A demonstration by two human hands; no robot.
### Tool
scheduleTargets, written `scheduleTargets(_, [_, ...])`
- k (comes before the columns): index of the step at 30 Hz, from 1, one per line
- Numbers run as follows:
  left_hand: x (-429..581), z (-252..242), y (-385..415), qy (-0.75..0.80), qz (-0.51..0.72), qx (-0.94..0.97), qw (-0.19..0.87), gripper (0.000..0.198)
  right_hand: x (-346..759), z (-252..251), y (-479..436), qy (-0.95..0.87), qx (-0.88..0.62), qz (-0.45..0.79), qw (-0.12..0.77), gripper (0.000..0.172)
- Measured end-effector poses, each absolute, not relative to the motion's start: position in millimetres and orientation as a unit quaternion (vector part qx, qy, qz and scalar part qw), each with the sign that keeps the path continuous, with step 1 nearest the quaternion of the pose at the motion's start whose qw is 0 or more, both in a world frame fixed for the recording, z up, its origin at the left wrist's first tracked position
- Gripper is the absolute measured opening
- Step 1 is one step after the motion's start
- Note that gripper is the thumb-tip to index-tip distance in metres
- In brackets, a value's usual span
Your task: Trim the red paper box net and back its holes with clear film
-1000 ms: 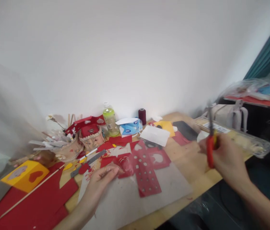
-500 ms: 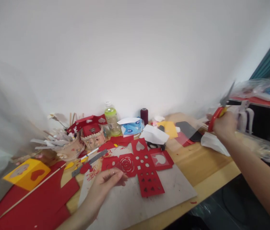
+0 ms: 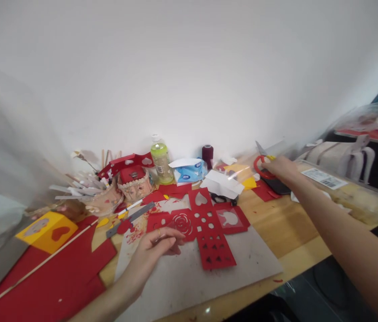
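Note:
My right hand [image 3: 281, 169] reaches over the back right of the table and grips a pair of scissors [image 3: 260, 164] by its red and yellow handles, blades pointing up and left. Below them lie a dark grey piece [image 3: 278, 187] and red paper scraps [image 3: 263, 191]. My left hand [image 3: 162, 246], wearing a ring, hovers loosely curved over the grey-white board [image 3: 249, 264], with nothing visible in it. Close to its fingertips is a cross-shaped red paper cutout [image 3: 214, 250] with a rose pattern, a heart, small holes and triangles; one panel has a pale cut shape over clear film.
Behind stand a green bottle [image 3: 160, 163], a blue tissue pack [image 3: 189, 171] and a dark red thread spool [image 3: 208, 156]. To the left are a yellow paper box [image 3: 49, 232], red sheets [image 3: 51, 286] and a grey ruler-like strip [image 3: 138, 214]. A plastic-wrapped package [image 3: 350, 192] lies right.
My right hand has moved left with the scissors, from beside the white bag to above the grey piece. The left hand stays over the board. The view has shifted slightly.

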State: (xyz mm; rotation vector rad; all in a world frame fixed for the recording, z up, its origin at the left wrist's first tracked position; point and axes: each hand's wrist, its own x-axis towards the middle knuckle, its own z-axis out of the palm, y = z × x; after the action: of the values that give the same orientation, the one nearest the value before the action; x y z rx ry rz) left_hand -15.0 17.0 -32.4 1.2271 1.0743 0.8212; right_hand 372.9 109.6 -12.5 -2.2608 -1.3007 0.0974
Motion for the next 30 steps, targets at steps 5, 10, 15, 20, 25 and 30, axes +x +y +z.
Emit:
scheduleTargets(5, [-14,-35,18,0.471,0.347,0.528,0.615,0.025,353,-23,147,-0.444,-0.874,0.092,0.175,0.033])
scheduleTargets(10, [-13,-38,21,0.468,0.344,0.527,0.620,0.033,332,-27,170,-0.458,-0.875,0.059,0.146,0.034])
scheduleTargets(15, [-14,-42,21,0.463,0.339,0.531,0.624,0.032,329,-25,175,-0.508,-0.840,0.042,0.184,0.033])
scheduleTargets(20, [-13,-40,20,0.466,0.339,0.533,0.620,0.027,351,-21,154,-0.600,-0.758,0.060,0.251,0.030])
scheduleTargets(25, [-11,-38,20,0.462,0.343,0.524,0.628,0.024,369,-31,133,-0.636,-0.701,0.072,0.314,0.032])
scheduleTargets(30, [-11,-39,18,0.455,0.347,0.517,0.637,0.024,380,-58,131,-0.571,-0.746,0.048,0.338,0.035])
